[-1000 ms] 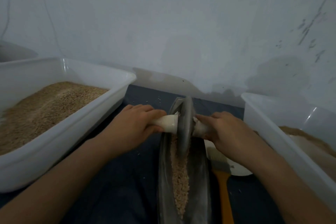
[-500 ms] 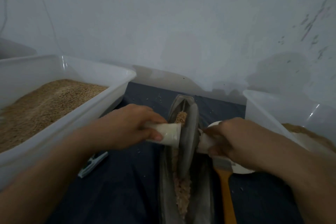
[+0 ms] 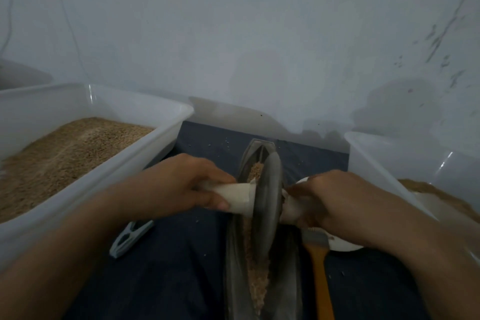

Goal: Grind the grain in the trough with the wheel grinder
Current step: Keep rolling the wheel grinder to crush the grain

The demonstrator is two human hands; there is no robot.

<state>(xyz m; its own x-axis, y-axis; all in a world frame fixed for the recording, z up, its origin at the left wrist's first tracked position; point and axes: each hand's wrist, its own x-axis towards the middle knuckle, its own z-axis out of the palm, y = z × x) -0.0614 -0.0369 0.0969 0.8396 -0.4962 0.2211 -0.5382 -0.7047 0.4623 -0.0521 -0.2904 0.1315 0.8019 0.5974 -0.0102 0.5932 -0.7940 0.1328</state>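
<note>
A narrow dark metal trough (image 3: 233, 262) lies lengthwise on the dark cloth in front of me, with a strip of tan grain (image 3: 258, 283) along its bottom. The grey wheel grinder (image 3: 267, 205) stands upright in the trough, about midway along it. Its pale axle handle sticks out on both sides. My left hand (image 3: 179, 184) is closed around the left handle end. My right hand (image 3: 335, 200) grips the right end, which it mostly hides.
A white tub (image 3: 109, 163) of grain stands at the left. Another white tub (image 3: 376, 163) with ground meal is at the right. An orange-handled brush (image 3: 320, 273) and a white dish (image 3: 342, 245) lie right of the trough. A pale clip (image 3: 130, 236) lies left.
The wheel has rolled back from the far tip toward me along the trough, uncovering grain at the far end. Both hands came with it. The clip has come into sight.
</note>
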